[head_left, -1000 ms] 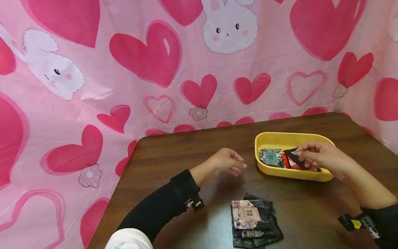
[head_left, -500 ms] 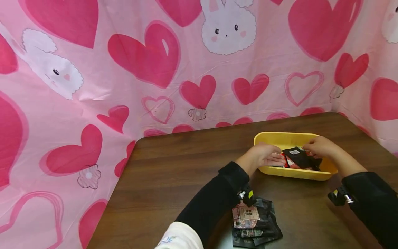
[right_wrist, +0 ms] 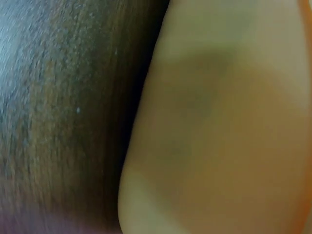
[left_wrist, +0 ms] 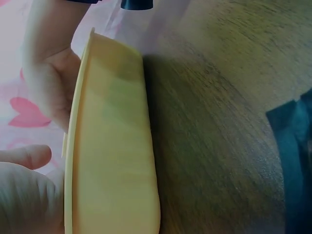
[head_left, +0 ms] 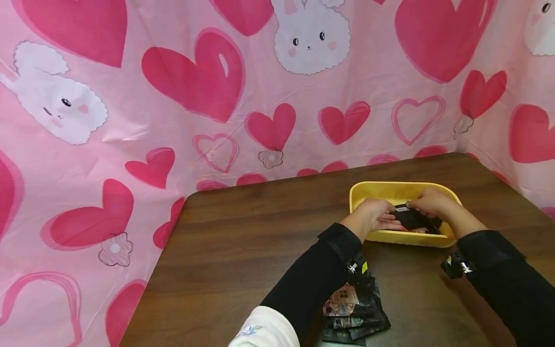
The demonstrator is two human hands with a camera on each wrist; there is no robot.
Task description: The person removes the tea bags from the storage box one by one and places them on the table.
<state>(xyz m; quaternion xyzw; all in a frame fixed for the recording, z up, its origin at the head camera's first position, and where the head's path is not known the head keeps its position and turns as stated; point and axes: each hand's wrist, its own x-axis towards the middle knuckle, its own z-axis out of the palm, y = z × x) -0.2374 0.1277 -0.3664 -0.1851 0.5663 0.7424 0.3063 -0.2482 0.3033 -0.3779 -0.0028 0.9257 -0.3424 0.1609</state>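
Observation:
A yellow plastic tub (head_left: 401, 237) stands on the table, with flat packets inside. My right hand (head_left: 435, 203) reaches over its right end and pinches a flat black packet (head_left: 412, 220) bearing a small white label. Over the left end comes my left hand (head_left: 375, 213), its fingers fairly straight and laid at the packet's left side. Whether its thumb grips the packet cannot be made out. In the left wrist view, the left hand (left_wrist: 24, 190) and right hand (left_wrist: 48, 87) are partly hidden behind the tub wall (left_wrist: 112, 136). Only tub wall (right_wrist: 219, 136) and table show in the right wrist view.
A pile of black packets (head_left: 368, 313), the top one with a pink floral label, lies on the wooden table (head_left: 243, 250) below my left forearm, which partly covers it. A pink heart-patterned cloth (head_left: 260, 72) hangs behind the table.
My left hand has moved right from above the table into the tub, beside the black packet. The right hand still holds that packet, which now lies flatter. The view has shifted slightly.

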